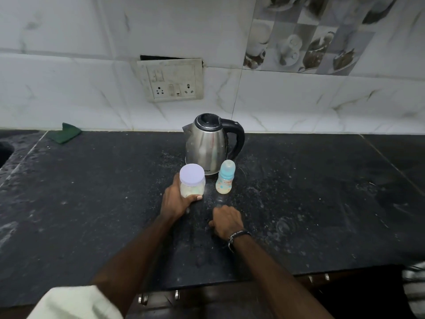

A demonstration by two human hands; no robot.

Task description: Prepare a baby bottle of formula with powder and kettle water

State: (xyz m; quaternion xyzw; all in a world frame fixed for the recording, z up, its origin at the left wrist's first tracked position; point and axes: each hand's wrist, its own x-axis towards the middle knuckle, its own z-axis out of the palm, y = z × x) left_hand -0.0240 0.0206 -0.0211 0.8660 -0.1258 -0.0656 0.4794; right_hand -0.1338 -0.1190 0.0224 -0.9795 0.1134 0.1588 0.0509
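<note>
Left hand (176,200): wrapped around the powder jar (192,181), lid on.
Right hand (227,221): curled loosely on the counter (322,192), holding nothing.
Baby bottle (225,178): just right of the held jar.
Kettle (211,143): behind both.

- Kettle (208,143) sitting at back of counter (310,192), near wall.
- Jar (192,180) standing in front of kettle, left of bottle (225,177).
- Left hand (176,200) wrapping jar.
- Right hand (227,221) resting on counter, before bottle.
- Cloth (66,132) lying far left, against wall.
</note>
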